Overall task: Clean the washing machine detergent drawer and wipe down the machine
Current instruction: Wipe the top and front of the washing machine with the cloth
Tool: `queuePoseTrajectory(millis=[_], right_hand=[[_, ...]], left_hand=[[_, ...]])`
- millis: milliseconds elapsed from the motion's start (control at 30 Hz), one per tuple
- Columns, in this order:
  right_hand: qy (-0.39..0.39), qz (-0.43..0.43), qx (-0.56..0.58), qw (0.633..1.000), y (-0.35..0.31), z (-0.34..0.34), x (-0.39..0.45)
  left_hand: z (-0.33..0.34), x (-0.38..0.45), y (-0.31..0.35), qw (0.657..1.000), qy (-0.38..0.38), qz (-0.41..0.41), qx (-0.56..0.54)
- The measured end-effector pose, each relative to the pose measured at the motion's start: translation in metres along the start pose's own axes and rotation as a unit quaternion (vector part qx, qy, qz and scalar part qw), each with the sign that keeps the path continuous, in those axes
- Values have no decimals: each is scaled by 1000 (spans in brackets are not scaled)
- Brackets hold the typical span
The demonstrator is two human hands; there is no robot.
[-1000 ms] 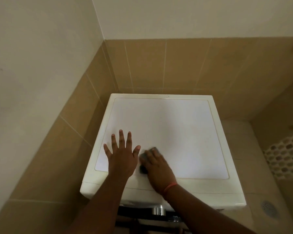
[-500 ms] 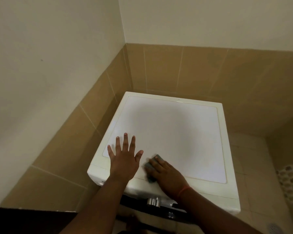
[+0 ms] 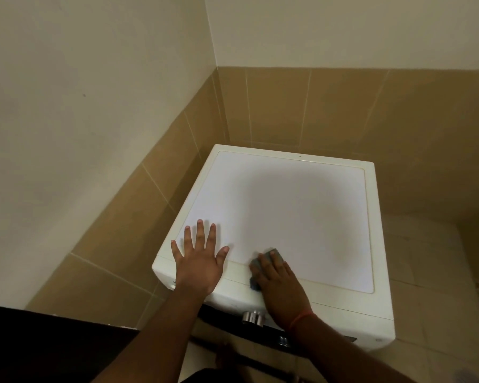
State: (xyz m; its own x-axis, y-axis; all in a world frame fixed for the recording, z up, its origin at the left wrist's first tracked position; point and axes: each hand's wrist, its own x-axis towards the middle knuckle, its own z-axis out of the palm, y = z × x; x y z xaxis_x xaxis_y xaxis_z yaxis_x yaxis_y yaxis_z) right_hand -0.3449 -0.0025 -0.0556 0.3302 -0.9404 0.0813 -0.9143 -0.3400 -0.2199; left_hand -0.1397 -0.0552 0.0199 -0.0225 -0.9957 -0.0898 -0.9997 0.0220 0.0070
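Setting: A white washing machine (image 3: 288, 217) stood in a corner, seen from above, with tan wall tiles (image 3: 343, 111) behind it and to its left, and pale painted wall above them.
Machine top: A flat white panel with a cream border; a soft shadow lay across its middle.
Left hand (image 3: 198, 261): It lay flat on the near left corner of the top, palm down, with all five fingers straight and spread, holding nothing.
Right hand (image 3: 278, 283): It pressed down on a grey-blue sponge (image 3: 271, 255) at the near edge of the top, fingers lying over it; a thin orange band (image 3: 302, 319) circled the wrist.
Sponge: Mostly hidden under the fingers, it touched the top just right of the left hand.
Front panel: A silver knob (image 3: 252, 317) showed below the near edge.
Detergent drawer: Could not be made out.
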Motion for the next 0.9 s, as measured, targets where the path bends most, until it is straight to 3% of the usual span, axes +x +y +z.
queuePoseTrajectory(millis=[167,333,500,567,667,733,833,900], right_hand=[[-29,-173,-21,984,-13,9,10],[-26,-56,7,998,-20,3,43],[-70,-238,-32,968,-67,16,56],[-63,-203,-19,977,-68,15,73],[-57,-72,6,996,-75,12,83],[-62,-97,-3,993,-90,16,79],[-69,-207,-35,975,-98,14,78],[-65,-189,-32,979,-90,14,95]], left_hand=[[4,-5,-5,999,-17,-26,-16],[3,-4,-37,999,-20,-41,-20],[0,8,-68,998,-28,-51,-28],[1,14,-84,998,-32,-52,-20],[5,21,-109,997,-42,-63,-29],[8,27,-121,996,-46,-69,-35],[12,40,-129,997,-45,-56,-25],[13,50,-134,997,-44,-48,-36]])
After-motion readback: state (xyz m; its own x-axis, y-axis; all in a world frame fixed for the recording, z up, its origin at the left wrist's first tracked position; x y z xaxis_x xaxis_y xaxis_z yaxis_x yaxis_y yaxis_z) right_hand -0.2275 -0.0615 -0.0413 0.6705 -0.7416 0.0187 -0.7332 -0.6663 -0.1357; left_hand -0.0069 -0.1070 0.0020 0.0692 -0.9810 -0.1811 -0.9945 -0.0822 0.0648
